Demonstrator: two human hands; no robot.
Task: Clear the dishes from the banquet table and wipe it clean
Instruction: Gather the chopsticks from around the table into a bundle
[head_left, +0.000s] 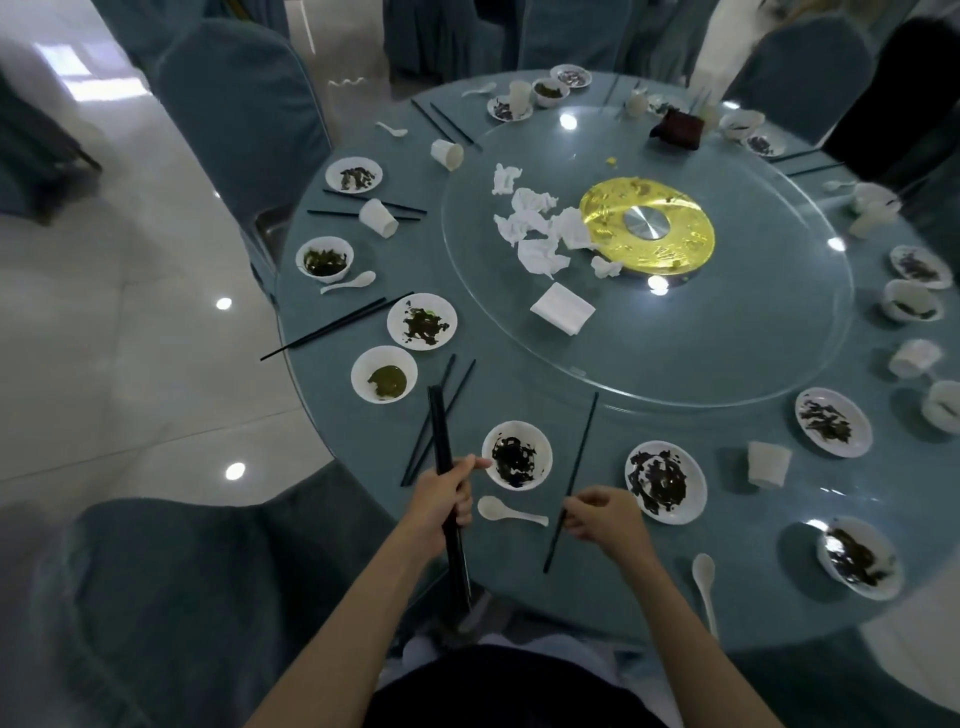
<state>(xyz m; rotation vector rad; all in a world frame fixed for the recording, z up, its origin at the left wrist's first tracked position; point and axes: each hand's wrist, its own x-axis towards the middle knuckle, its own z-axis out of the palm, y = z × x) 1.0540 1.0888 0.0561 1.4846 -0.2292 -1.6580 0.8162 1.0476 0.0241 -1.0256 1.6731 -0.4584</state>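
Between right fingers (584, 503) sits one chopstick (582, 447) (pinched)

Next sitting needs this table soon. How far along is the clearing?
Barely started. Done: the left hand holds a chopstick bundle, so gathering has begun. In hand: the right hand pinches a single chopstick. Left: dirty bowls, cups, spoons, more chopsticks, crumpled napkins on the glass turntable, and all the wiping.
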